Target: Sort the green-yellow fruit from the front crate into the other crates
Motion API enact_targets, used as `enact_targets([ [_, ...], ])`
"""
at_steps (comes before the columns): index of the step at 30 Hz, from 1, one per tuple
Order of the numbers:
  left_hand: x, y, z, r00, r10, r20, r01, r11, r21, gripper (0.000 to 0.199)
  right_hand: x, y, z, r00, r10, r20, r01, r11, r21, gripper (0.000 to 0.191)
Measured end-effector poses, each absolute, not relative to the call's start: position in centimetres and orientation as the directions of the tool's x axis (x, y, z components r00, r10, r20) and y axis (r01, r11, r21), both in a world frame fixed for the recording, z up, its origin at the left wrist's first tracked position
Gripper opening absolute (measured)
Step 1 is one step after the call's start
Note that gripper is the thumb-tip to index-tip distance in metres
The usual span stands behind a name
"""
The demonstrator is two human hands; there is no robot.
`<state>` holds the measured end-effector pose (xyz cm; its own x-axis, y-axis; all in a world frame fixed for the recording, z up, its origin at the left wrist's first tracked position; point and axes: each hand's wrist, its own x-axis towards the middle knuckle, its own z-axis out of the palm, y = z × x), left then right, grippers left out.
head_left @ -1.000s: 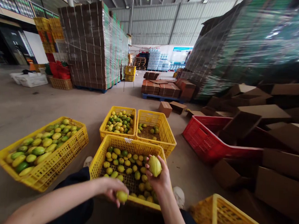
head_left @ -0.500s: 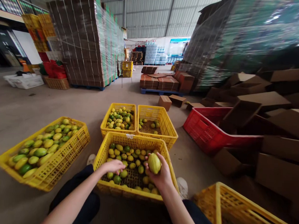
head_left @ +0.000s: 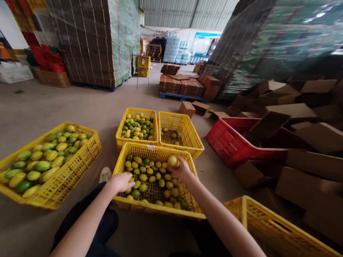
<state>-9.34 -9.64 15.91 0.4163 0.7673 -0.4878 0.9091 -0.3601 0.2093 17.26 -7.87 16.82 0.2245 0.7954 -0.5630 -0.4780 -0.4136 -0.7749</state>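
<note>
My right hand (head_left: 183, 170) is closed around a yellow-green oval fruit (head_left: 173, 161), lemon-like in shape. It holds the fruit above the right back part of the yellow crate (head_left: 156, 208) in front of me. Green and yellow fruits (head_left: 143, 177) lie loosely over this crate's slatted floor, with gaps between them. At the crate's left side, my left hand (head_left: 122, 182) hovers palm down with its fingers stretched out over the fruits. I see nothing held in it, though its underside is hidden.
Behind stand a fuller fruit crate (head_left: 119, 141) and a sparsely filled crate (head_left: 197, 147). A heaped yellow crate (head_left: 71, 177) is on the left. A red crate (head_left: 225, 144), loose cardboard boxes (head_left: 306, 185) and another yellow crate (head_left: 270, 222) flank the right.
My right hand has moved up and away from me with the fruit, which has turned in its grip. My left hand has drawn left toward the crate wall. The camera has tilted downward.
</note>
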Motion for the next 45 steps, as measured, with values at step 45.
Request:
enact_targets([
  [45,8.6,-3.1,2.7,0.478,0.748,-0.461,0.384,0.295,0.875,0.017,25.0,-17.2,18.7,0.185,0.792,-0.582,-0.793,-0.229,-0.564,0.018],
])
